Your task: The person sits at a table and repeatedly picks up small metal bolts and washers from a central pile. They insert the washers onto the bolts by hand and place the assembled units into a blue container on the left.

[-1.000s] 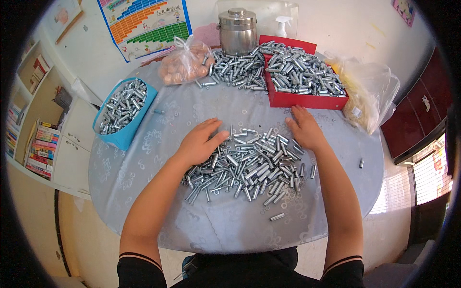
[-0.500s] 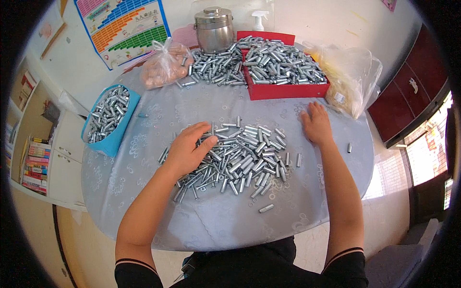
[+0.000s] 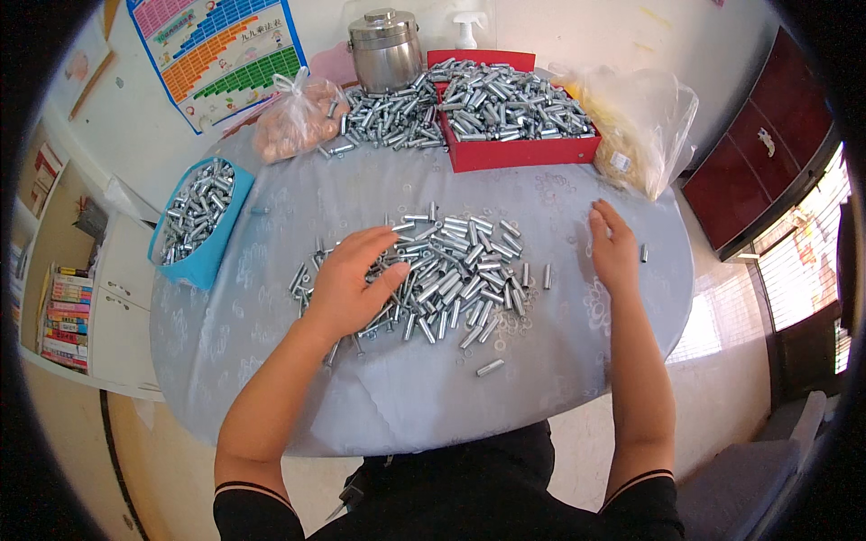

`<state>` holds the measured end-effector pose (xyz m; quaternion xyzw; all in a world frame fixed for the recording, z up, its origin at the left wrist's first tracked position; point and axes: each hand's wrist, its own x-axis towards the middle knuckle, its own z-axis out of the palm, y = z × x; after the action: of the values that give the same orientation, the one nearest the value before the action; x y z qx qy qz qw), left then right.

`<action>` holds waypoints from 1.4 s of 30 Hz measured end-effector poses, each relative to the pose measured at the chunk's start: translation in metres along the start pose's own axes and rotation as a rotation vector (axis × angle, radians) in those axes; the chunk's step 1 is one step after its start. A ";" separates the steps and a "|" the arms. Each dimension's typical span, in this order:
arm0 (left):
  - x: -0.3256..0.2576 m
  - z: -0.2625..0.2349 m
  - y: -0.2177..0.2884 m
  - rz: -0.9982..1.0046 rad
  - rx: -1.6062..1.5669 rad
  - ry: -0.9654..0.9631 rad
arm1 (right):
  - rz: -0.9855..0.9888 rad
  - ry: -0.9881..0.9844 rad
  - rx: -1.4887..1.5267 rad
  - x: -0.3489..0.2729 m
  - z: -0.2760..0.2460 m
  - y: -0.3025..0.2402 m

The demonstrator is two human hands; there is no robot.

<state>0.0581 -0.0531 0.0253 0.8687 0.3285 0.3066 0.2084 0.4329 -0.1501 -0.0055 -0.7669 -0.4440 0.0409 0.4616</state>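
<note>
A heap of small silver metal cylinders lies in the middle of the grey-clothed round table. My left hand rests palm down on the heap's left side, fingers spread over the pieces. My right hand lies flat on the cloth to the right of the heap, apart from it, fingers together and holding nothing. One lone cylinder sits just right of that hand, and another lies near the front of the table.
A red tray heaped with cylinders stands at the back, with more loose ones left of it. A blue bin of cylinders hangs at the left edge. A steel pot, plastic bags and a spray bottle are behind.
My right hand has slid off the heap out to the right onto bare cloth. My left hand stays on the heap's left side. The view has shifted a little.
</note>
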 end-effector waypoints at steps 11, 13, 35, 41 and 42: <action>-0.050 0.060 0.086 0.439 0.084 -0.202 | 0.064 -0.020 -0.404 -0.020 -0.057 0.047; -0.057 0.070 0.089 0.431 0.075 -0.250 | -0.064 -0.148 -0.244 -0.023 -0.033 0.030; -0.031 0.013 0.037 0.075 0.209 -0.026 | 0.058 -0.338 0.490 -0.027 0.068 -0.052; -0.020 0.014 0.027 0.021 0.242 -0.220 | -0.158 -0.363 0.314 -0.032 0.073 -0.054; -0.021 0.017 0.022 0.069 0.255 -0.192 | -0.187 -0.353 0.281 -0.032 0.074 -0.054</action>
<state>0.0669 -0.0856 0.0171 0.9242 0.3132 0.1851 0.1159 0.3441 -0.1131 -0.0190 -0.6316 -0.5769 0.1929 0.4807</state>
